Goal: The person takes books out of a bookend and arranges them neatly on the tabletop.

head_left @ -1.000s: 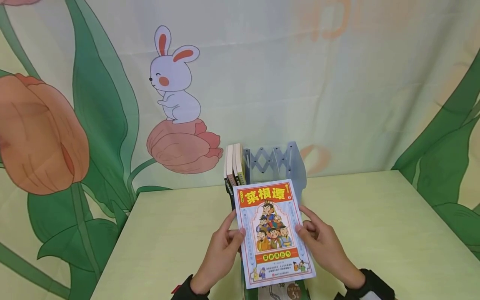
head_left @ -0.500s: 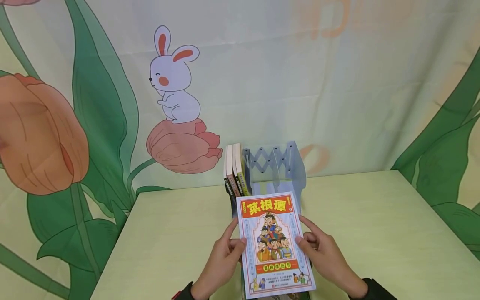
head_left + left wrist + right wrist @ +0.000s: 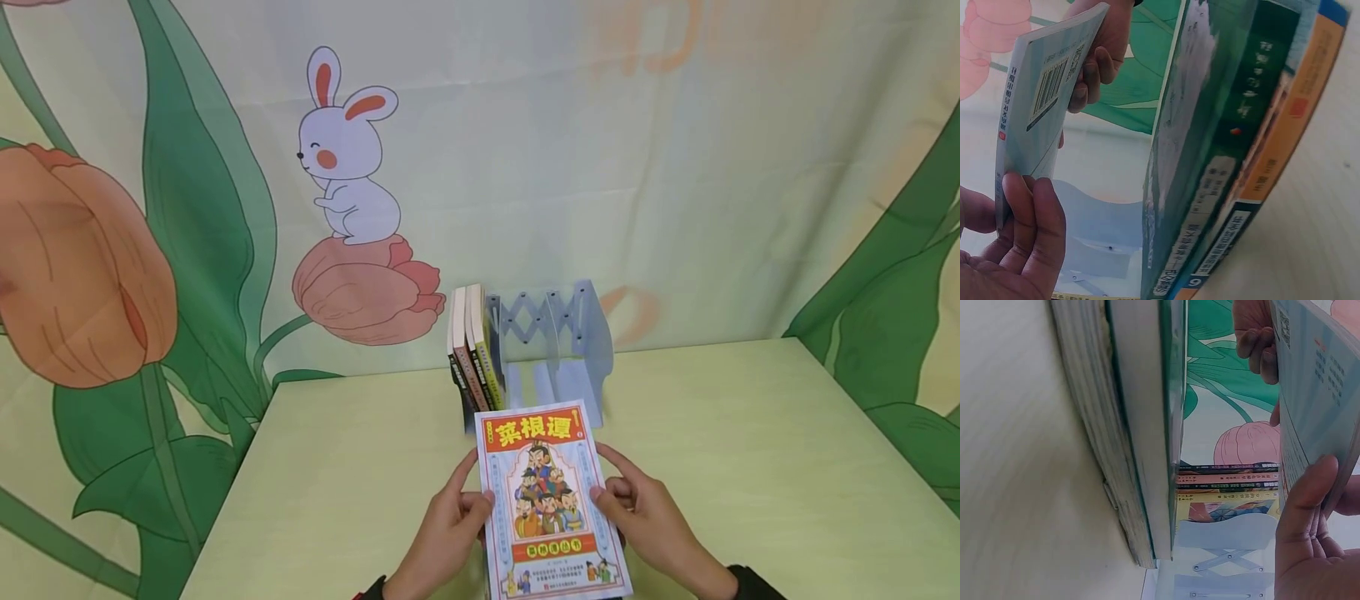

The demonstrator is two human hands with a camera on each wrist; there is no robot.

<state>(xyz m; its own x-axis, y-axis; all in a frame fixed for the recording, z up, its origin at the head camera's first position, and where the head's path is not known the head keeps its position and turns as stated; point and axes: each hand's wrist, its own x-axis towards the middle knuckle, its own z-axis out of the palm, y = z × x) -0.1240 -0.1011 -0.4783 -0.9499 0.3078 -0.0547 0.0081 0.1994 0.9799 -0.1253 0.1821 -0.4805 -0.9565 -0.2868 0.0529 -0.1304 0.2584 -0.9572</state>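
Note:
A pale blue comic-style book (image 3: 551, 508) with a red title band and yellow lettering is held up by both hands, cover facing me. My left hand (image 3: 446, 525) pinches its left edge, thumb on the front and fingers behind. On the right edge my right hand (image 3: 656, 521) grips it the same way. The left wrist view shows its back with a barcode (image 3: 1049, 87) and its spine. Below the held book, a thick green book (image 3: 1222, 144) lies on an orange-spined book (image 3: 1291, 119); both are hidden under it in the head view.
Behind the hands stands a blue-grey expandable book rack (image 3: 592, 342). Several thin books (image 3: 471, 354) stand upright in its left end. A pale yellow-green table (image 3: 750, 450) runs back to a printed curtain (image 3: 525, 167) with a rabbit and tulips.
Both hands have brought the book down and nearer to me. More of the rack and its standing books now shows, while the stack below has become covered in the head view.

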